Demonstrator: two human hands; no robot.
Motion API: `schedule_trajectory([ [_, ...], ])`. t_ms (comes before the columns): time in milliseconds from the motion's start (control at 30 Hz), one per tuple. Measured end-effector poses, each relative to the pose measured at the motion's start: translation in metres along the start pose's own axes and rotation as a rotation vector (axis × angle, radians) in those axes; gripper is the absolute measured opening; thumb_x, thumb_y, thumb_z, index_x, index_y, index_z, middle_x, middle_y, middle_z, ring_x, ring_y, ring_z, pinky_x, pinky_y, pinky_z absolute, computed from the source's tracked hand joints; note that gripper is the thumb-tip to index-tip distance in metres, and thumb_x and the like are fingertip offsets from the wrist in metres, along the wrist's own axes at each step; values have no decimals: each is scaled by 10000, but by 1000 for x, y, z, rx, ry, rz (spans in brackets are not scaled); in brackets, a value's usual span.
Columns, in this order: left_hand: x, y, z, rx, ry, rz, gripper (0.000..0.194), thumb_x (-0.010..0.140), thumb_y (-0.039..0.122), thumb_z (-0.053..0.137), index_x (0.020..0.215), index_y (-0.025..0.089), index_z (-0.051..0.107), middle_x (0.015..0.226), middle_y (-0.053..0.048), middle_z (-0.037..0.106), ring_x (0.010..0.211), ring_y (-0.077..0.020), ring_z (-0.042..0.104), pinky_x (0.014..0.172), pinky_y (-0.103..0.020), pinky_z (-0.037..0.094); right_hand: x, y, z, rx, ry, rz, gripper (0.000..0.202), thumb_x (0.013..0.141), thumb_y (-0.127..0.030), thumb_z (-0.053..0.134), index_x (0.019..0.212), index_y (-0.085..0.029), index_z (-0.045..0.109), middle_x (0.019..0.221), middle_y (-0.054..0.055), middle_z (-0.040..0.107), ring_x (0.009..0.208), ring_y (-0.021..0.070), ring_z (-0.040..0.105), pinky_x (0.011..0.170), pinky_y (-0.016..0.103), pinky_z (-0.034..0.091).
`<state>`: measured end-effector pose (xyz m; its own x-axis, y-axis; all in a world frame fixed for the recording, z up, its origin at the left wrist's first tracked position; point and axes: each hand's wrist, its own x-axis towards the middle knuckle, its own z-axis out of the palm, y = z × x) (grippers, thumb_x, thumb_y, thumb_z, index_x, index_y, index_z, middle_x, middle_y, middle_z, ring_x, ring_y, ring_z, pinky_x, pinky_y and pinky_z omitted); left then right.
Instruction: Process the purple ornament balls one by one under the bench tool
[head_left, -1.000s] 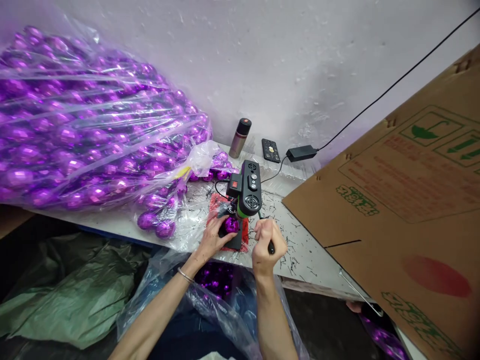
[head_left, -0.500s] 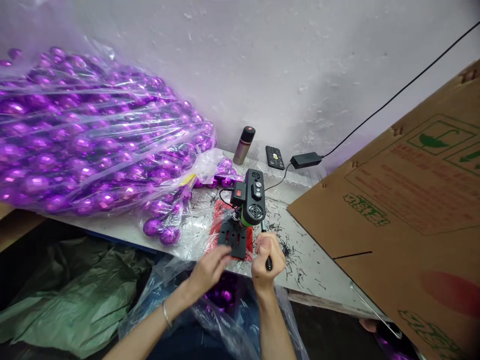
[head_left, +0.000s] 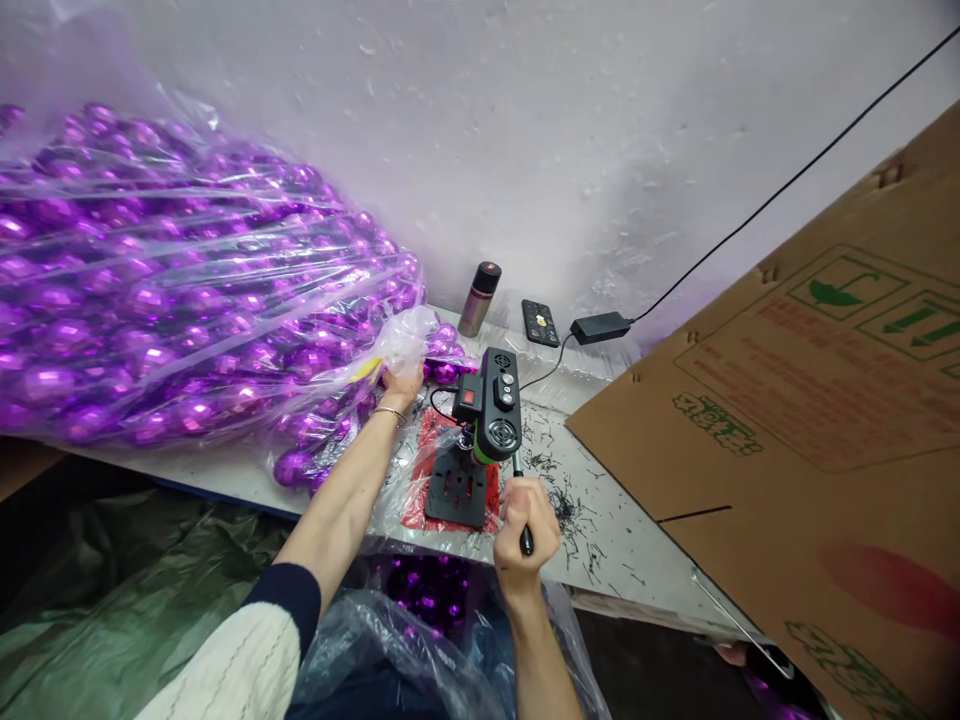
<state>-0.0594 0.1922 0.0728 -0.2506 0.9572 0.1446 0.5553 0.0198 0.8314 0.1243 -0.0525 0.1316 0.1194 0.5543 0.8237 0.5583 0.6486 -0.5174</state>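
My right hand (head_left: 527,525) is wrapped round the black-gripped lever (head_left: 527,543) of a small black bench machine (head_left: 501,405) with a red switch. The machine's slotted base plate (head_left: 456,487) stands on a red sheet (head_left: 417,490), with nothing visible on it. My left hand (head_left: 406,380) is reaching to the gathered mouth of a clear plastic bag (head_left: 405,335), beside loose shiny purple balls (head_left: 444,348). Plastic covers its fingers, so their grip is hidden. Many more faceted purple balls (head_left: 202,300) fill the big bag on the left.
A flask (head_left: 479,298), a phone (head_left: 540,322) and a black power adapter (head_left: 600,328) lie along the wall. A large cardboard box (head_left: 787,400) bounds the right side. Black clippings (head_left: 566,507) litter the table. More purple balls (head_left: 427,590) sit in a plastic bag below the table edge.
My left hand has moved away from the base plate, up and left to the bag's mouth. My right hand still grips the lever. The view has shifted slightly.
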Motion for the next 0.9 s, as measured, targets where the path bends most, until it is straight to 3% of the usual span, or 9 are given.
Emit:
schedule_trajectory([
  [67, -2, -2, 0, -1, -38, -41, 457, 821, 258, 725, 1248, 121, 638, 1410, -235, 614, 1441, -449, 428, 1202, -613, 279, 0, 0, 0, -8, 1, -2, 339, 972, -45, 415, 683, -219, 427, 665, -15, 500, 615, 115, 514, 549, 270, 379],
  [233, -15, -5, -4, -82, -136, -66, 562, 710, 217, 822, 1232, 158, 623, 1370, -181, 652, 1404, -365, 509, 1177, -459, 367, -1, 2, 1, -5, 11, -4, 333, 976, -57, 415, 685, -219, 438, 668, -10, 508, 618, 120, 505, 550, 280, 367],
  [400, -25, -1, -2, -222, -151, -157, 462, 736, 298, 829, 1132, 161, 636, 1266, -176, 697, 1340, -369, 569, 1106, -449, 435, 0, 2, 2, -3, 24, 1, 330, 983, -79, 415, 686, -218, 453, 657, -9, 507, 611, 126, 509, 554, 285, 380],
  [467, -28, 0, -2, -304, -162, -223, 445, 739, 317, 831, 1106, 152, 640, 1191, -166, 719, 1245, -360, 631, 1021, -427, 508, 0, 2, 2, -6, 21, -8, 340, 983, -80, 414, 674, -219, 443, 653, -9, 508, 616, 128, 518, 560, 285, 388],
  [567, -38, 0, -6, -467, -215, -329, 436, 819, 399, 766, 1161, 163, 634, 1031, -116, 742, 965, -275, 733, 810, -365, 599, 1, 2, 2, 1, 19, -18, 345, 982, -77, 417, 669, -219, 439, 654, -13, 508, 624, 126, 524, 569, 281, 395],
  [667, -60, -6, -19, -621, -277, -391, 423, 892, 480, 693, 1192, 188, 640, 987, -98, 741, 815, -214, 748, 731, -349, 628, 2, 2, 2, 15, 16, 7, 348, 989, -97, 419, 664, -219, 449, 659, -9, 512, 626, 129, 520, 574, 289, 394],
  [800, -100, -16, -35, -900, -333, -417, 381, 941, 488, 649, 1151, 171, 662, 1097, -127, 748, 954, -233, 760, 871, -396, 647, 8, -1, 0, 40, 16, 60, 357, 1003, -133, 436, 657, -217, 449, 659, -9, 508, 630, 127, 511, 588, 296, 387],
  [900, -130, -19, -35, -1087, -347, -433, 397, 922, 478, 691, 1182, 180, 652, 1154, -123, 754, 1006, -256, 758, 909, -422, 646, 15, -5, -1, 46, 12, 102, 370, 1015, -161, 450, 651, -219, 431, 642, -19, 478, 632, 122, 505, 600, 294, 384],
])
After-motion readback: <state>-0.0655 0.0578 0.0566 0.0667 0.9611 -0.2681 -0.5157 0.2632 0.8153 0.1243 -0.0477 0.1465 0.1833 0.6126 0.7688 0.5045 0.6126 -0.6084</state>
